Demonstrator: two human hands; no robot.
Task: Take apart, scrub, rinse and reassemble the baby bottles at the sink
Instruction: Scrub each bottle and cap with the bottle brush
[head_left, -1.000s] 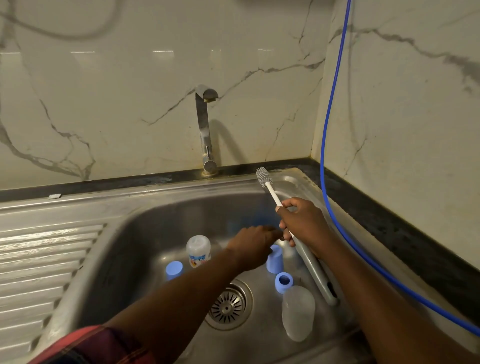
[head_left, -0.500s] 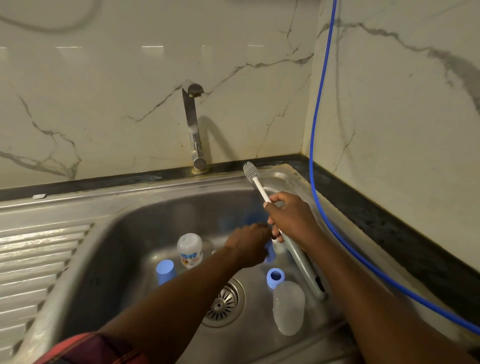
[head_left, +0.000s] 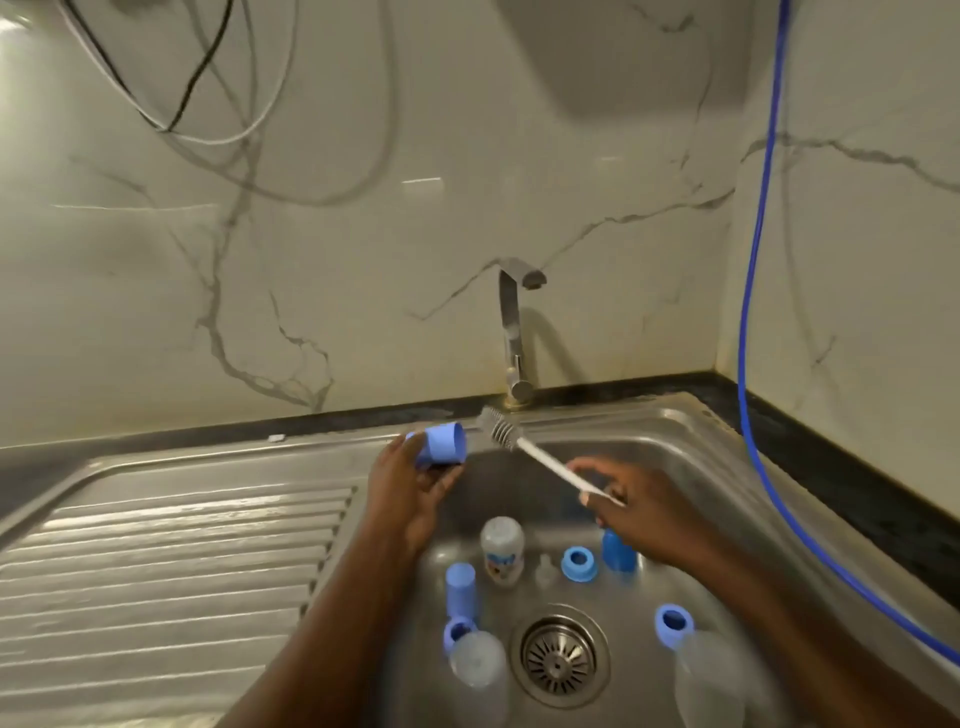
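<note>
The blue cap (head_left: 441, 444) is held above the back left edge of the sink (head_left: 691, 431), lying on its side with its open mouth turned toward the brush (head_left: 496, 428). The left hand (head_left: 410, 493) grips it, fingers and thumb curled round its wall. The bristle head sits just beside that mouth, though blur keeps us from telling whether it has entered. The right hand (head_left: 639, 514) pinches the brush's white stem between thumb and fingers.

We judge this to be the scrubbing step. Down in the basin stand a small bottle (head_left: 501, 551) and two more caps, with a loose ring (head_left: 577, 562) between them. Nearer the drain (head_left: 558, 657) lie two clear bottles, each with a blue ring at its neck. The next move calls for lining the bristles up with the cap's mouth, pushing in and twisting while the left hand holds firm — wet plastic may slip. We see no water running from the tap (head_left: 514, 332).

The small bottle carries a coloured print, too blurred for us to read, and nothing else shows any writing.
</note>
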